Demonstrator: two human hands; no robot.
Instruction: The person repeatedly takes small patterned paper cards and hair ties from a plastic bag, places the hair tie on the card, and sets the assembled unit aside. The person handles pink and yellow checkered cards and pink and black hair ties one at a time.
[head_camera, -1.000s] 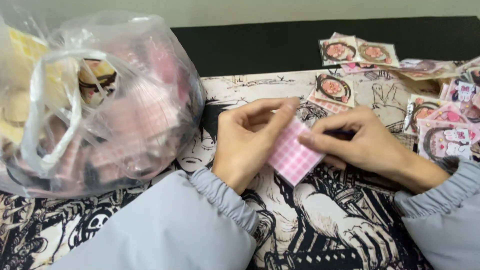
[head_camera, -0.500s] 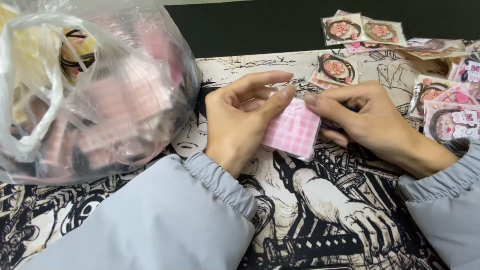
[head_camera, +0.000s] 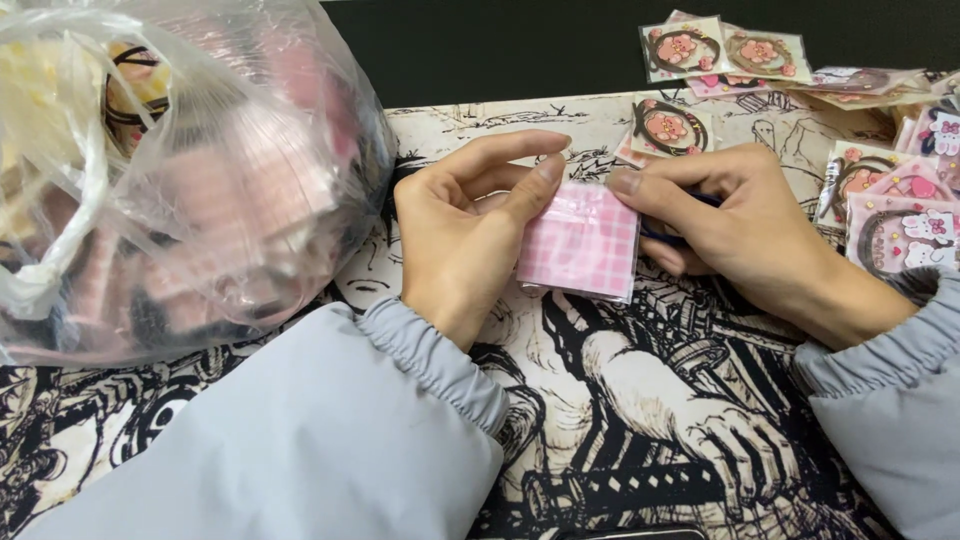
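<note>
The left hand (head_camera: 465, 235) sits palm inward, thumb and forefinger pinched together. The right hand (head_camera: 735, 225) faces it from the right, fingers (head_camera: 650, 190) curled and pinching too. Both wrists emerge from grey elastic-cuffed sleeves (head_camera: 430, 365).

Home craft-packing desk, illustrated desk mat (head_camera: 620, 420), bagged stock (head_camera: 190, 180), packaged trinkets (head_camera: 880, 190)

Single head-worn view, steeply downward, close over the hands (head_camera: 600, 240).

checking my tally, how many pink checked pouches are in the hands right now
1. The pink checked pouch is pinched between the left hand and right hand above the printed mat. More may lie hidden in the plastic bag.
</note>
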